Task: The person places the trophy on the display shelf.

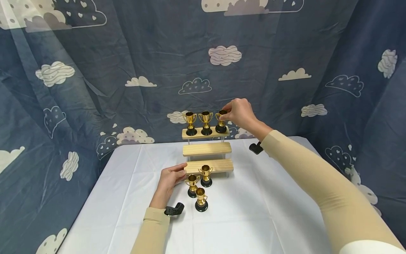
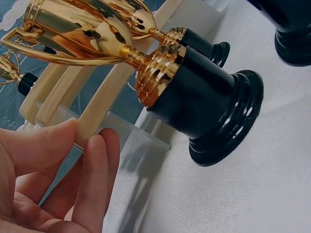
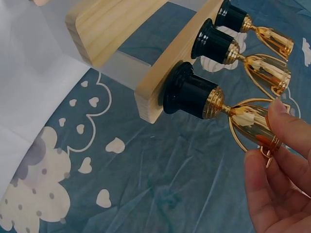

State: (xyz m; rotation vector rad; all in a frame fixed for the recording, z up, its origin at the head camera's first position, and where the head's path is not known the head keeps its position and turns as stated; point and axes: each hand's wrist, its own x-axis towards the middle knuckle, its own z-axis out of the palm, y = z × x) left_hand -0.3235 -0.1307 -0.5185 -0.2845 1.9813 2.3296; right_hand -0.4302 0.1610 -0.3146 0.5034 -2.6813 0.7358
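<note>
My right hand [image 1: 241,113] pinches the cup of a small gold trophy [image 3: 250,121] by its rim and handle. That trophy's black base stands on the right end of the top shelf [image 1: 199,135]. Two matching trophies [image 1: 206,120] stand left of it on the same shelf. At the left end of the bottom wooden shelf [image 1: 219,165], my left hand [image 1: 168,181] pinches the board between thumb and fingers. Three more trophies stand upright on the table in front of the rack: one close to the board [image 1: 206,175], one left of it [image 1: 192,185], and the nearest one [image 1: 201,200].
The rack has three wooden steps on clear supports, with a bare middle shelf [image 1: 207,149]. It stands near the back of a table [image 1: 241,218] covered in white cloth. Dark blue cloud-patterned curtains [image 1: 171,42] hang behind and at both sides.
</note>
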